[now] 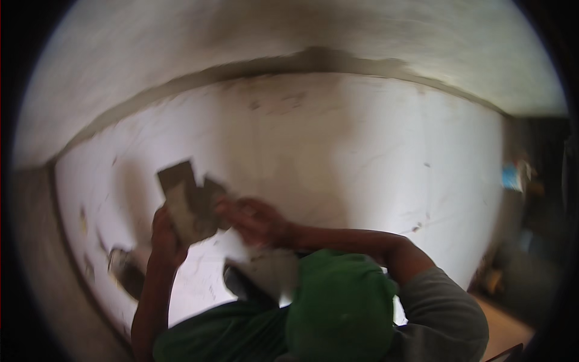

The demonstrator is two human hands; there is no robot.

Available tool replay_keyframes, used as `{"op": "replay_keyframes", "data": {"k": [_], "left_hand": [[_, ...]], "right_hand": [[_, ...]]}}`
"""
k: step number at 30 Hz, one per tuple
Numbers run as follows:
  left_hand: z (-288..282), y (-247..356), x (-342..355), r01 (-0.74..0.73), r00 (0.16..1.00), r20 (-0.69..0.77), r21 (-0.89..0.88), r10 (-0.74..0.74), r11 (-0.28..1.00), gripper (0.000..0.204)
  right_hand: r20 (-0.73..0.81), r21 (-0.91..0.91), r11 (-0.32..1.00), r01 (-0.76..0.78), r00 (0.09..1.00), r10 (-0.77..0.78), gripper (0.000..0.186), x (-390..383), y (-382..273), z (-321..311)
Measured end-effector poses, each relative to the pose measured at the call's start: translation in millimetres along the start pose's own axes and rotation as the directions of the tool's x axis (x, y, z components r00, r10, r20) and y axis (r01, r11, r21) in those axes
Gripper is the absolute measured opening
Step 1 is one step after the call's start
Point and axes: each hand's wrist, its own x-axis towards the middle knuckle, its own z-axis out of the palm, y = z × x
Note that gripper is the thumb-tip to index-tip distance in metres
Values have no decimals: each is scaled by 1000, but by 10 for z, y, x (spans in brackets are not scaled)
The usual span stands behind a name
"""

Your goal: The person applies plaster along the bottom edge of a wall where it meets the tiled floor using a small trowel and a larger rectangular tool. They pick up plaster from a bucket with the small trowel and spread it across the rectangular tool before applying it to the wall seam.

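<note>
My left hand (167, 235) is closed around the lower left edge of a flat, roughly rectangular tile piece (181, 208), tilted upward. Grey mortar-like material covers part of its face, beside a paler patch. From the right, my right hand (256, 222) reaches across, its fingers closed and blurred by motion. It grips what looks like a small trowel (211, 190), whose grey blade lies against or just over the tile piece. The trowel's handle is hidden in my fingers. Both hands are above the white floor.
White veined floor tiles (386, 157) spread around me. A grey mortar band (319, 60) runs along the pale wall's foot. Shoes (126, 271) are beside my left forearm. A green cap (341, 308) fills the lower middle. A blue-and-white container (512, 177) is at right.
</note>
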Motion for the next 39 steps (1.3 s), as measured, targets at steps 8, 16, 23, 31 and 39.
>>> {"op": "replay_keyframes", "data": {"k": [8,16,23,31,39], "left_hand": [[-16,326,-61,-99,980,165,-90,112,991,30],[117,396,49,-285,955,86,10,283,958,31],[549,299,246,-719,653,272,516,706,466,31],[717,91,173,-513,832,383,808,402,291,29],[548,21,134,-412,910,343,817,233,404,29]], "right_hand": [[-183,30,982,-186,965,188,57,198,-66,-164],[-29,171,942,-289,954,298,33,109,15,-283],[465,867,-277,-414,474,748,16,403,31,-805],[418,906,-384,-177,512,750,24,319,385,-1066],[-351,852,327,-409,18,936,25,-402,1679,-1743]]}}
